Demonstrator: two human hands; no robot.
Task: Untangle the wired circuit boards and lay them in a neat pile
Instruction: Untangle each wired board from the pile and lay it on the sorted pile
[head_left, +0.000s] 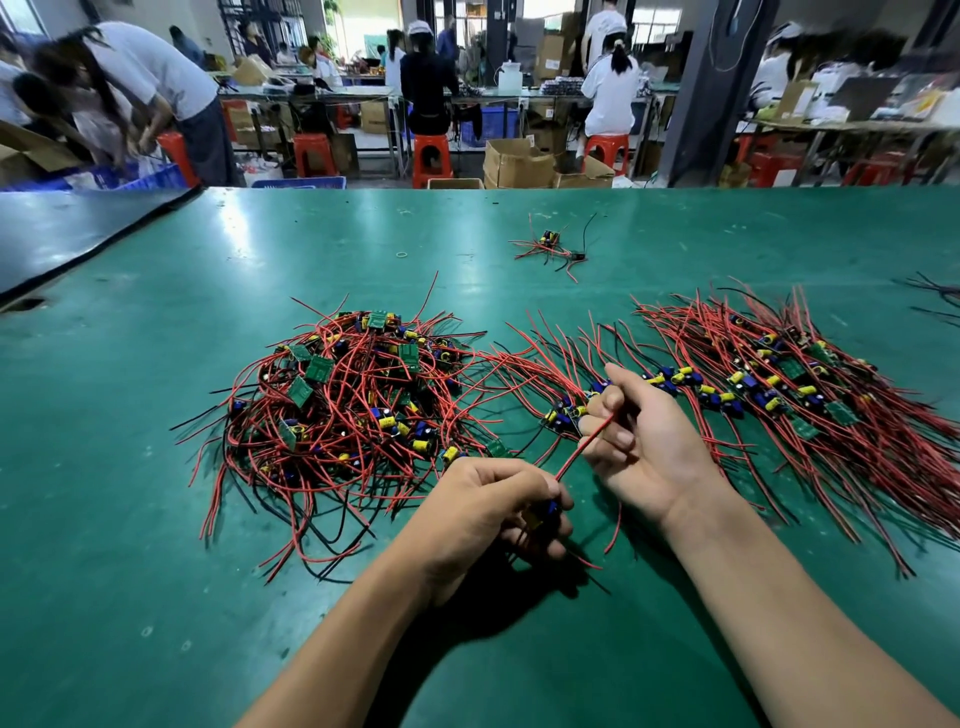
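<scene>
On the surface (156, 519) we have the tangled heap (353, 400) at left and the laid-out pile (779, 395) at right. Between them, nearest us, our left hand (488, 509) holds one board (545, 512), its wire (579, 452) in our right hand (644, 441). A small bundle (553, 247) lies behind.

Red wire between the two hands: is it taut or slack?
Taut. The red wire runs straight from the board gripped in the left hand to the right hand, whose fingers pinch it.
</scene>
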